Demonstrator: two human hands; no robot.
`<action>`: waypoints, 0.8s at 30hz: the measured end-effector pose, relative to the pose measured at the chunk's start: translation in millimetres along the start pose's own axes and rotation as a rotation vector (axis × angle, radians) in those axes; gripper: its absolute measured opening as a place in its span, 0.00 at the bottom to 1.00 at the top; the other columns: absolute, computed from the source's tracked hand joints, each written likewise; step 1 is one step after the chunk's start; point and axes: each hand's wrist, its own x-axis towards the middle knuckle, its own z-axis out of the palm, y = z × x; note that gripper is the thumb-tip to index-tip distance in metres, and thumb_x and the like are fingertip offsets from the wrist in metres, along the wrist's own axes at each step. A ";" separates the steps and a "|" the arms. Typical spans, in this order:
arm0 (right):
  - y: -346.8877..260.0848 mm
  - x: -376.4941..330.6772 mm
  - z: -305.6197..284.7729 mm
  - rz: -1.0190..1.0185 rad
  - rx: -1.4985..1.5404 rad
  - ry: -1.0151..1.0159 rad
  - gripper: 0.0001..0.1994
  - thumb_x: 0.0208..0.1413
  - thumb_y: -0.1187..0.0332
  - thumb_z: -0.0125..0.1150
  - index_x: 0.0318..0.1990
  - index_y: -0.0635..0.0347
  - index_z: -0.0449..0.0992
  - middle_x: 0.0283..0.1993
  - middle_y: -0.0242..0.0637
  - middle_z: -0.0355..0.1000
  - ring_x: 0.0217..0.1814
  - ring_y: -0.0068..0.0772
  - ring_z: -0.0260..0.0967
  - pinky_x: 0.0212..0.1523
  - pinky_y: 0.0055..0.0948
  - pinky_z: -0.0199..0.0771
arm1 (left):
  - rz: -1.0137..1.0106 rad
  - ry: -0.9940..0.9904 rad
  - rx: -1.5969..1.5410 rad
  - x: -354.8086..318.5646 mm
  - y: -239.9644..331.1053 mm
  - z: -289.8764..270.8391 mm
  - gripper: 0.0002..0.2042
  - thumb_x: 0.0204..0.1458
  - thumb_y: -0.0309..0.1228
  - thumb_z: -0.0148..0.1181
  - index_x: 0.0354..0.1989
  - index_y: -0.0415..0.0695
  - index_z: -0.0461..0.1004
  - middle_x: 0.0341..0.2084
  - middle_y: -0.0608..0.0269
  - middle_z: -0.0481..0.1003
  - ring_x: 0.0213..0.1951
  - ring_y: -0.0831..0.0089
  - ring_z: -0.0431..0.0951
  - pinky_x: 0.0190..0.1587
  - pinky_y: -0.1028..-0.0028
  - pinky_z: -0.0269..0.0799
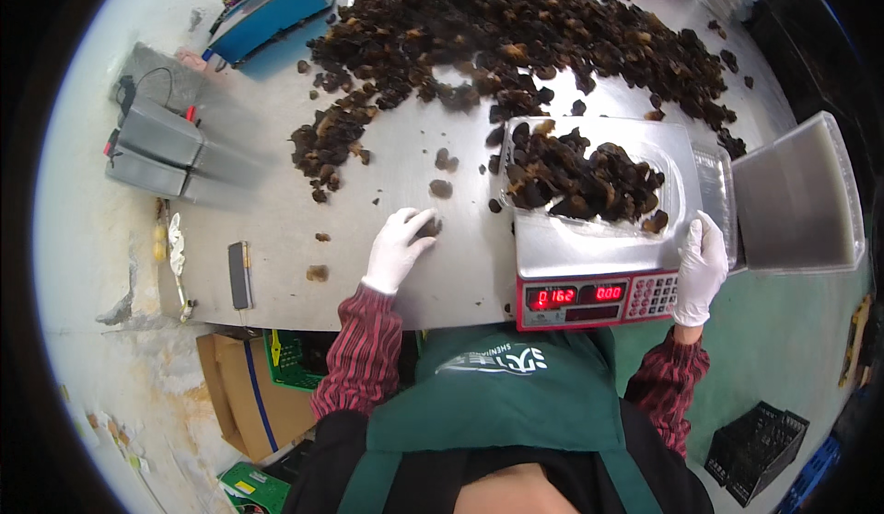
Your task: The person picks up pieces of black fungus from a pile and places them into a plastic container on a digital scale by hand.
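Steel table [276, 210]: left hand [398, 245] on dried mushroom piece [430, 227].

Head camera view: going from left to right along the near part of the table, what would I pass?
Grey boxes → dark flat bar → left hand touching a dark dried piece → scale carrying a clear tray of dark dried pieces → right hand → clear lidded box.

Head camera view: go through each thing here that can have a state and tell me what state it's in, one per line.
Scale: switched on, red display lit.
Clear tray on the scale: partly filled with dark dried fungus.
Lid: off the tray, lying right of the scale.
Left hand: gloved, closed on a loose piece on the table.
Right hand: gloved, resting at the scale's right edge.
Big pile: spread loose over the table.
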 end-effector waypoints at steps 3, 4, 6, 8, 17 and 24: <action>-4.2 0.0 -12.6 0.096 -0.024 -0.023 0.11 0.62 0.68 0.56 0.45 0.66 0.77 0.40 0.41 0.77 0.40 0.33 0.73 0.45 0.29 0.72 | -0.038 -0.094 -0.108 12.5 -18.8 20.8 0.09 0.48 0.24 0.62 0.38 0.41 0.76 0.36 0.56 0.73 0.39 0.60 0.75 0.44 0.68 0.71; -2.4 0.9 -13.1 0.105 -0.032 -0.010 0.11 0.62 0.68 0.56 0.45 0.66 0.77 0.40 0.41 0.77 0.40 0.33 0.73 0.44 0.30 0.72 | -0.075 -0.056 -0.177 20.3 -20.4 17.3 0.09 0.48 0.23 0.61 0.39 0.41 0.76 0.36 0.56 0.74 0.38 0.62 0.76 0.43 0.71 0.72; 3.2 -2.9 -16.4 0.131 -0.045 -0.004 0.11 0.62 0.68 0.56 0.46 0.66 0.77 0.40 0.41 0.77 0.40 0.33 0.74 0.44 0.30 0.72 | -0.095 0.032 -0.317 28.3 -14.6 20.7 0.12 0.49 0.21 0.61 0.43 0.42 0.77 0.38 0.58 0.74 0.38 0.65 0.76 0.43 0.74 0.72; 6.7 -4.2 -16.5 0.156 -0.042 -0.003 0.11 0.62 0.68 0.56 0.46 0.66 0.77 0.40 0.41 0.77 0.39 0.33 0.73 0.44 0.29 0.72 | -0.018 0.102 -0.361 47.0 22.6 11.0 0.15 0.51 0.19 0.60 0.48 0.43 0.77 0.41 0.59 0.76 0.41 0.70 0.77 0.44 0.75 0.73; -2.9 -5.7 -7.2 -0.034 -0.018 -0.020 0.11 0.63 0.67 0.56 0.47 0.65 0.76 0.37 0.34 0.75 0.33 0.19 0.68 0.29 0.19 0.70 | 0.862 0.091 -0.226 134.3 197.1 48.0 0.12 0.50 0.26 0.59 0.44 0.41 0.75 0.46 0.55 0.74 0.48 0.61 0.75 0.50 0.67 0.72; 12.7 -9.4 -10.3 0.039 -0.017 -0.034 0.11 0.64 0.68 0.55 0.47 0.65 0.76 0.37 0.33 0.74 0.32 0.19 0.67 0.30 0.20 0.70 | 0.814 0.020 -0.213 139.1 205.9 32.2 0.15 0.53 0.29 0.57 0.50 0.45 0.74 0.48 0.58 0.73 0.52 0.58 0.71 0.56 0.62 0.66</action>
